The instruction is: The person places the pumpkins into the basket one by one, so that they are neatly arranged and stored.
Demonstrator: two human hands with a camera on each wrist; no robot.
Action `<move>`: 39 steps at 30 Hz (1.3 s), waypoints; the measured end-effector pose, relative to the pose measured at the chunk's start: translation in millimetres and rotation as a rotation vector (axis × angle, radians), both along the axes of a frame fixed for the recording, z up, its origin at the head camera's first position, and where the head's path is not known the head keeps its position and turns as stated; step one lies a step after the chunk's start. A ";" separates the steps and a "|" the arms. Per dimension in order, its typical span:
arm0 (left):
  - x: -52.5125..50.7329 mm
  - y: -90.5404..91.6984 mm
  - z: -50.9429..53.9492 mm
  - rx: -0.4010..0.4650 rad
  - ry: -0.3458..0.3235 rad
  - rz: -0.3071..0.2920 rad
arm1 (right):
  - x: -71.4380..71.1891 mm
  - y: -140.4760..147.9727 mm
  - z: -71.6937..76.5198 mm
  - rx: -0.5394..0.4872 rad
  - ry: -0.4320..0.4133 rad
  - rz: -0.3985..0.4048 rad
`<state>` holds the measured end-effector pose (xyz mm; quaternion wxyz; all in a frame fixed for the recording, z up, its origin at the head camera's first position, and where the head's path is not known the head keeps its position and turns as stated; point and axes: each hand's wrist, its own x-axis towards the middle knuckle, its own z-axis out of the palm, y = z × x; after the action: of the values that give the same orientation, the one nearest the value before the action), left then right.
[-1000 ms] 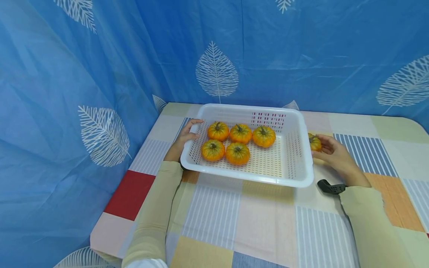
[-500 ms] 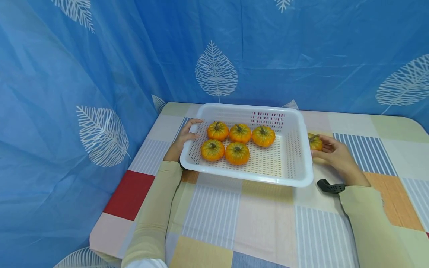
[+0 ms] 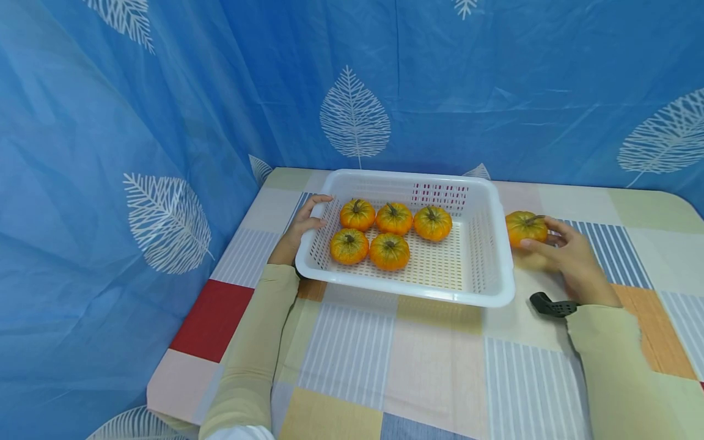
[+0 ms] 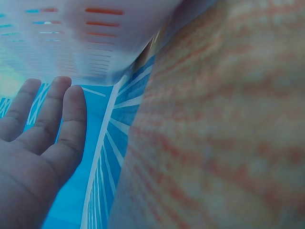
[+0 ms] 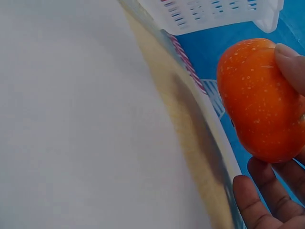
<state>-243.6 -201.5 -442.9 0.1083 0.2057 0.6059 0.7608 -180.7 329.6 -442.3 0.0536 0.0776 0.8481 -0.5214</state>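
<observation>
On the table's right side, my right hand [image 3: 574, 260] pinches a small orange pumpkin [image 3: 526, 228] between thumb and fingers. In the right wrist view that pumpkin [image 5: 259, 102] is held off the cloth, thumb on its upper side and fingers beneath. A white plastic basket [image 3: 385, 292] stands just left of it. Inside, toward its left, sit several more small pumpkins [image 3: 390, 252] with stems up. My left hand [image 3: 301, 227] grips the basket's left rim. In the left wrist view, three of its fingers [image 4: 74, 124] extend beside the basket's outer wall [image 4: 71, 52].
A patchwork cloth [image 3: 352, 354] covers the table. Blue curtain [image 3: 440, 110] with white leaf prints hangs behind and at the left. A black strap piece [image 3: 552, 305] sits at my right wrist.
The right hand has moved slightly right with its pumpkin, which now shows almost whole beside the basket's right rim, where it was partly hidden before. The left hand and the basket stay put.
</observation>
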 end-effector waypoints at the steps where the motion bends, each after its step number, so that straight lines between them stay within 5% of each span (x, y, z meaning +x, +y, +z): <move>1: 0.1 0.1 0.2 -0.001 0.001 0.000 | 0.3 0.2 0.8 -0.021 0.005 -0.010; 8: -1.3 -0.5 -0.5 0.004 0.024 -0.007 | 4.7 -1.6 14.0 -0.079 0.059 -0.064; 15: -1.5 -2.0 -0.3 -0.009 0.027 0.005 | 3.8 -4.8 29.8 -0.006 0.149 -0.049; 21: -1.7 -1.9 -1.2 0.002 0.033 -0.003 | 5.5 -12.3 42.3 -0.054 0.274 -0.047; 26: -1.4 -1.6 -1.7 0.008 0.037 -0.005 | 10.0 -21.5 55.9 -0.005 0.278 -0.051; 39: -3.1 0.3 -1.7 0.044 0.049 -0.010 | 17.5 -33.5 69.3 0.009 0.395 0.181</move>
<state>-246.7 -201.1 -444.6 0.0927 0.2295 0.5903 0.7683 -163.2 296.1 -373.0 -0.0672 -0.1023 0.8480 -0.5157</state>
